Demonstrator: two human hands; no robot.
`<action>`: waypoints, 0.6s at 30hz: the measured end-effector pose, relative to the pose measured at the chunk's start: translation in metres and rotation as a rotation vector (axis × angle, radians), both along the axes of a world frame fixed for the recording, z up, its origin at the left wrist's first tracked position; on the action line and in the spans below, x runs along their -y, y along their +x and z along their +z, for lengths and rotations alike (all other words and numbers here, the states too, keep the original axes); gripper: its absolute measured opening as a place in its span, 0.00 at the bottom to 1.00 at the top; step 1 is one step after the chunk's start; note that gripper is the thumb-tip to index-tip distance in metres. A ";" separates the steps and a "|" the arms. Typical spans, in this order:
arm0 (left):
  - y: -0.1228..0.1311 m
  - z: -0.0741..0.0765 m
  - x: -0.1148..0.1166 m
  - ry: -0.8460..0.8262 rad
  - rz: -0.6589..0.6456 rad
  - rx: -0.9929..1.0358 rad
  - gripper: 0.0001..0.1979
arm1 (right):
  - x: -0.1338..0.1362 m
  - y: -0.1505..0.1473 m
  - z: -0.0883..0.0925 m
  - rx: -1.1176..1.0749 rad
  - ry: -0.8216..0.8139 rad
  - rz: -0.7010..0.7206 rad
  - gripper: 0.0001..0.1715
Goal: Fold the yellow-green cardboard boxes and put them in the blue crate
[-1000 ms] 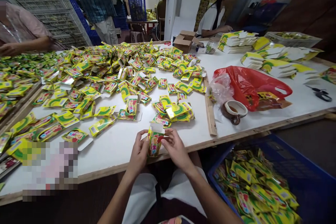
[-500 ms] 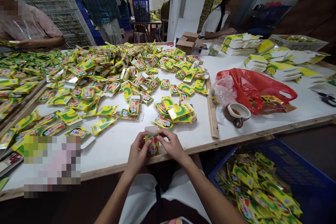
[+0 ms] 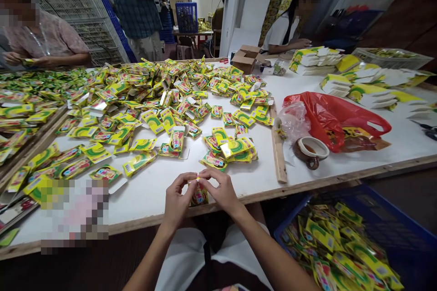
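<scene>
A small yellow-green printed carton (image 3: 199, 197) stands at the table's front edge, its top end toward the far side. My left hand (image 3: 178, 196) pinches its upper left corner between thumb and bent fingers. From the right, my right hand (image 3: 221, 189) presses thumb and fingertips on the same top end, so both hands' fingertips nearly meet there. The fingers hide most of the top flap. Just beyond my hands lies a small stack of similar cartons (image 3: 235, 146), and a larger heap of cartons (image 3: 136, 86) spreads behind and to the left.
A wooden strip (image 3: 278, 154) borders the table section on the right. Past it are a brown mug (image 3: 312, 150) with liquid and a red plastic bag (image 3: 317, 109). Below right, a blue crate (image 3: 403, 232) holds many cartons. Co-workers sit at the far left and far right; another person stands behind.
The carton's pale top flap, standing up before, is now folded down under my fingertips. Both my hands have closed in toward each other at the top. The view has shifted slightly.
</scene>
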State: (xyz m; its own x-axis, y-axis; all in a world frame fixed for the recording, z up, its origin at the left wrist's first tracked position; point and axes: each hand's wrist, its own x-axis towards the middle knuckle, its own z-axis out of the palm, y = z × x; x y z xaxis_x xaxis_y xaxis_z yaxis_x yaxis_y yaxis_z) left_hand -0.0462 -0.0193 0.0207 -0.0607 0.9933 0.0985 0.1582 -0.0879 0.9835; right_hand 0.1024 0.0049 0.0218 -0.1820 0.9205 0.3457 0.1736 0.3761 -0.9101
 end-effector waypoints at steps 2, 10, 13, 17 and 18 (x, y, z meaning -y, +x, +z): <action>0.000 0.001 -0.002 -0.032 0.036 0.016 0.10 | -0.001 -0.001 0.002 0.016 -0.021 -0.042 0.06; -0.001 -0.005 0.000 0.001 -0.006 0.009 0.09 | -0.001 -0.005 -0.002 0.010 -0.079 -0.006 0.06; -0.006 -0.003 0.003 0.062 -0.056 -0.100 0.10 | 0.005 -0.001 0.001 0.004 -0.072 -0.017 0.06; -0.053 -0.004 -0.015 0.148 0.156 -0.429 0.17 | 0.025 0.070 0.031 0.187 -0.102 -0.245 0.10; -0.074 -0.006 -0.023 0.164 0.267 -0.553 0.20 | 0.031 0.100 0.041 0.297 -0.150 -0.301 0.11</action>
State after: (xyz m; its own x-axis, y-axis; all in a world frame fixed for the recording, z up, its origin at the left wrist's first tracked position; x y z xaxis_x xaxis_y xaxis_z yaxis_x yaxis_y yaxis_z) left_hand -0.1199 0.0037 0.0146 -0.2009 0.9203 0.3356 0.6760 -0.1177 0.7275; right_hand 0.2023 -0.0260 0.0625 0.0304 0.9836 0.1775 0.5170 0.1365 -0.8450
